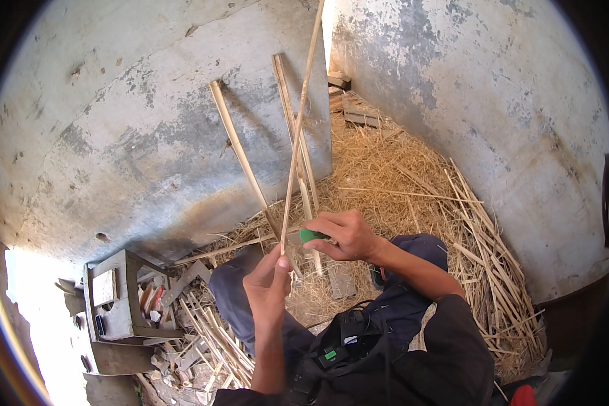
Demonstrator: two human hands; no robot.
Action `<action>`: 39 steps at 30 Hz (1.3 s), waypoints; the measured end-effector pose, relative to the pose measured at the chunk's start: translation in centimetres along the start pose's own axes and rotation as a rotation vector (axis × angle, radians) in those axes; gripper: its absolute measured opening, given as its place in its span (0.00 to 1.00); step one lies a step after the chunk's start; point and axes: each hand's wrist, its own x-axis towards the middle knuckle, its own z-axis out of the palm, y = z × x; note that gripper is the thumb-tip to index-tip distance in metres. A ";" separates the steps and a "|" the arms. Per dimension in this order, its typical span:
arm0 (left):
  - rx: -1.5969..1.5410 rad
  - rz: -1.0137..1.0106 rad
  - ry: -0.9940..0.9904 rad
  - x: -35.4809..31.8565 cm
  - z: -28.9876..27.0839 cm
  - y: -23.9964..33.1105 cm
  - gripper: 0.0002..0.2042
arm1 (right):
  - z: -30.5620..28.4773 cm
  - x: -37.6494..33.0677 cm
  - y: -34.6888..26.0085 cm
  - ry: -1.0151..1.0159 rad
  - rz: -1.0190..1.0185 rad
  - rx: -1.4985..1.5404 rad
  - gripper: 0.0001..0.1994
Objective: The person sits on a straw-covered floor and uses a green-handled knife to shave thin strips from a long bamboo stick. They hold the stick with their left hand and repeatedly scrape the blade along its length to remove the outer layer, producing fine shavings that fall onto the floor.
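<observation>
My left hand (267, 279) is closed around the lower end of a long, thin bamboo strip (296, 145), thumb laid along it. The strip rises steeply, leaning slightly right, past the top of the wall. Just right of its lower end, my right hand (348, 233) grips a tool by its green handle (308, 235). Whatever blade the tool has is too small and blurred to make out. Behind the strip, split bamboo poles (240, 149) lean against the left wall. Both hands are above my knees.
Pale shavings (379, 155) cover the floor between two peeling walls (453, 88). Bundles of thin strips (487, 264) lie along the right wall, with more strips (216, 342) at my left. A grey stool on its side (118, 325) stands by the left wall, scraps inside.
</observation>
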 end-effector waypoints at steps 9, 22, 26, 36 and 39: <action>0.104 0.088 0.038 -0.3 1.2 -0.1 0.19 | -0.6 0.1 0.2 0.034 -0.023 -0.010 0.16; 0.233 0.228 0.109 -0.9 2.4 0.0 0.17 | -1.8 0.4 -0.2 0.068 0.039 -0.126 0.16; 0.323 0.295 0.108 -0.9 2.2 -0.4 0.17 | -1.9 0.3 -0.1 0.058 0.025 -0.163 0.16; 0.318 0.272 0.126 -1.3 1.9 -0.3 0.16 | -1.7 0.2 -0.1 0.061 0.026 -0.206 0.15; 0.318 0.222 0.116 -1.8 1.6 -0.6 0.16 | -1.8 0.5 0.7 0.118 0.040 -0.215 0.14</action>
